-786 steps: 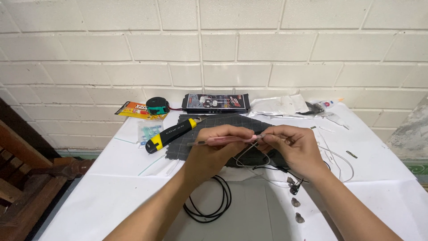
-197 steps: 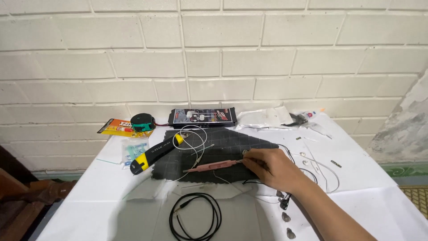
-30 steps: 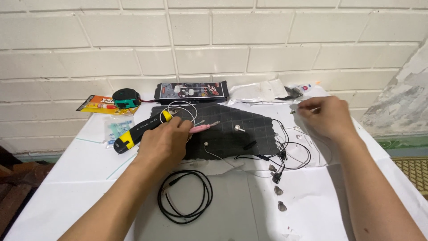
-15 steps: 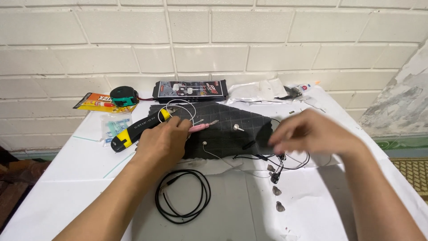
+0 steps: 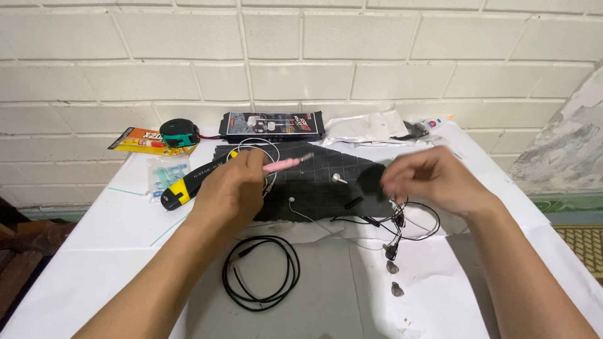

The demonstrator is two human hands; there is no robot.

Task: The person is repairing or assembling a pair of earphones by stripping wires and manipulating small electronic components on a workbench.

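Hands work over a white-covered table (image 5: pixel 94 270) set against a painted brick wall. The left hand (image 5: pixel 233 191) is closed around a slim pink tool (image 5: pixel 284 164), whose tip points right over a dark cutting mat (image 5: pixel 314 188); a white earphone cable (image 5: pixel 267 150) loops just behind the fingers. The right hand (image 5: pixel 433 179) hovers above the mat's right edge, blurred, fingers curled together, and whether it pinches anything cannot be told. Just below it lies a tangle of black earphone wires (image 5: pixel 402 223), with two small dark ear tips (image 5: pixel 394 277) on the white cover nearer the person. A coiled black cable (image 5: pixel 260 273) rests in front of the left forearm. Left of the left hand lies a yellow-and-black utility knife (image 5: pixel 188 185), and behind it a green-and-black tape measure (image 5: pixel 179 132) sits on an orange glue card. A dark flat package (image 5: pixel 273 123) stands along the wall.
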